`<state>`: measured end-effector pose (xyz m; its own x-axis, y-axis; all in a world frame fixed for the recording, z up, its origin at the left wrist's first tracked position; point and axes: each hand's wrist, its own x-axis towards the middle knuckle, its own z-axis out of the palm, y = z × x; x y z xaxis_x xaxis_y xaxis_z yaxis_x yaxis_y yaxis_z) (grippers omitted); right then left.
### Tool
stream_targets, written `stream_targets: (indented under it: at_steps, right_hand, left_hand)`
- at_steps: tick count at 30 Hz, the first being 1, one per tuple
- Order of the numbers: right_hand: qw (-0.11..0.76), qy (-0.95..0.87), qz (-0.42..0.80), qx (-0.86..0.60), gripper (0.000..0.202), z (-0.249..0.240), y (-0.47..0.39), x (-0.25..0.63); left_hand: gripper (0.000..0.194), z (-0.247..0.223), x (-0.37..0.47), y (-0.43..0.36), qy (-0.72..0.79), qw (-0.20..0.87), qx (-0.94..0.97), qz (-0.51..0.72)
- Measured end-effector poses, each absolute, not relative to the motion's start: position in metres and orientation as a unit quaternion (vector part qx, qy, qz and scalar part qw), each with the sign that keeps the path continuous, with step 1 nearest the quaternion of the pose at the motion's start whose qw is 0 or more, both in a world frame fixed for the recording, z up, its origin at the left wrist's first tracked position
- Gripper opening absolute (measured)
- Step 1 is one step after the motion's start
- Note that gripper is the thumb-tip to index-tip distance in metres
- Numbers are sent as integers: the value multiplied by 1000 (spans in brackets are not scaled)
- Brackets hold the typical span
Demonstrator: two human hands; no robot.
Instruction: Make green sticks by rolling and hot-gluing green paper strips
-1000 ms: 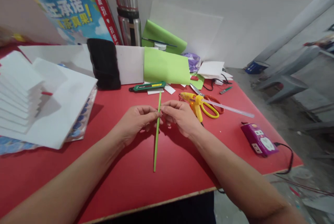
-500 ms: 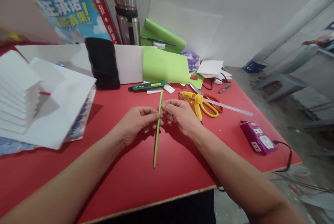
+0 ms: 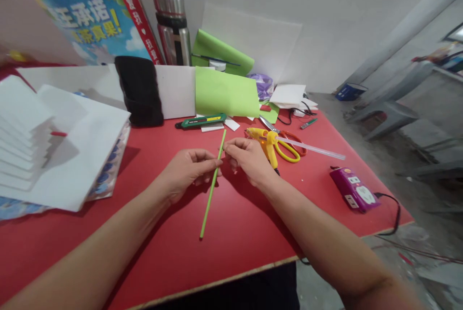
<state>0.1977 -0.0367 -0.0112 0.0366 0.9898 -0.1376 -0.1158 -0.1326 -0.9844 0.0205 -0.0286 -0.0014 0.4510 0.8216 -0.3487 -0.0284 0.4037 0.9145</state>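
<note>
My left hand (image 3: 193, 169) pinches a thin, straight light-green stick (image 3: 208, 209) between thumb and fingers, a little above its middle. The stick slants, its lower end toward me and its top end away. Close by on the right, my right hand (image 3: 246, 156) has its fingers closed at the upper part of the stick. What those fingertips hold, if anything, is hidden. Beyond the hands lies a green utility knife (image 3: 200, 121) beside small white strips. A yellow glue gun (image 3: 266, 142) with a clear glue stick lies just right of my right hand, over scissors (image 3: 288, 151).
On the red table (image 3: 170, 257) stand white stepped boards (image 3: 77, 165) at left and a black pouch (image 3: 139, 92). Light-green paper (image 3: 227, 92) and a steel flask (image 3: 173, 28) are at the back. A purple power socket box (image 3: 354, 189) with a cord sits at right.
The stick has tilted further, its lower end swinging left and toward me. Both hands keep nearly the same place, and the whole view has shifted slightly.
</note>
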Motion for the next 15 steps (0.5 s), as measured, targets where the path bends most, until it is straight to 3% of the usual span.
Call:
stream_targets:
  at_steps: [4, 6, 9, 12, 15]
  right_hand:
    - [491, -416, 559, -523, 14, -4, -35, 199]
    - [443, -446, 545, -554, 15, 10, -39, 201]
    - [242, -589, 472, -610, 29, 40, -56, 209]
    - [-15, -719, 246, -650, 43, 62, -84, 228]
    - [-115, -674, 127, -719, 41, 61, -107, 257]
  left_hand:
    - [22, -1, 19, -26, 432, 731, 435, 300]
    - [23, 0, 17, -24, 432, 728, 437, 303]
    - [24, 1, 14, -20, 442, 720, 438, 306]
    - [27, 1, 11, -16, 454, 718, 424, 314]
    - [27, 0, 8, -13, 453, 721, 413, 321]
